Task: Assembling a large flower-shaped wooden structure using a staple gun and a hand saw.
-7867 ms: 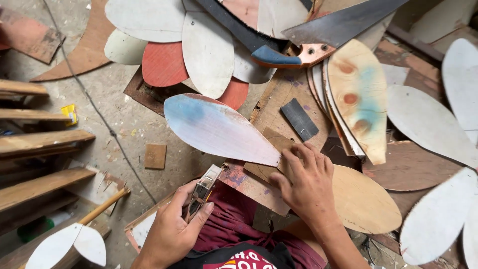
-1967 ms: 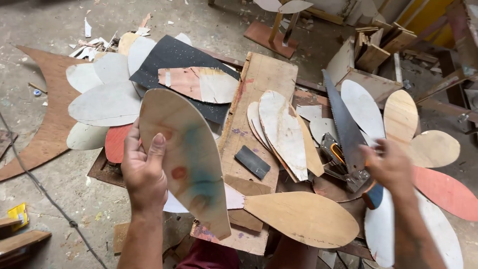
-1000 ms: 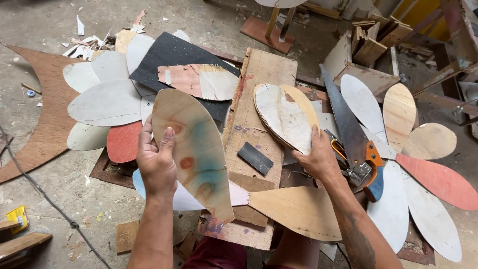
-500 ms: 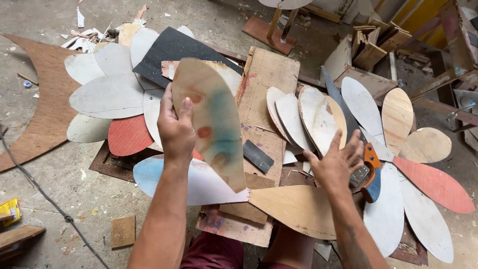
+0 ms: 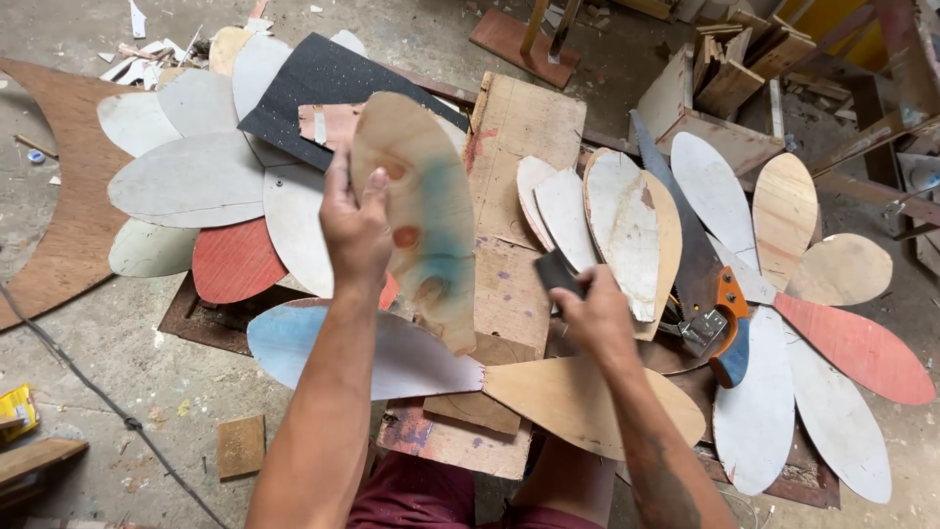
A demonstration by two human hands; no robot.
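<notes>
Plywood, cut to a petal shape and stained with orange and teal blotches, is what the left hand (image 5: 354, 227) holds upright: this petal board (image 5: 423, 211) is pinched at its edge between thumb and fingers, raised above the wooden workboard (image 5: 509, 206). Just beside it, the right hand (image 5: 595, 315) closes around a small dark block (image 5: 556, 271) over that board. A handsaw (image 5: 697, 264) lies to the right among more petals (image 5: 783, 206)

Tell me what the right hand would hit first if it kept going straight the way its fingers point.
The right hand, gripping a dark block, points up and away over the board. First in that line is probably the fan of pale petal-shaped cutouts, though depth is hard to judge.
</notes>
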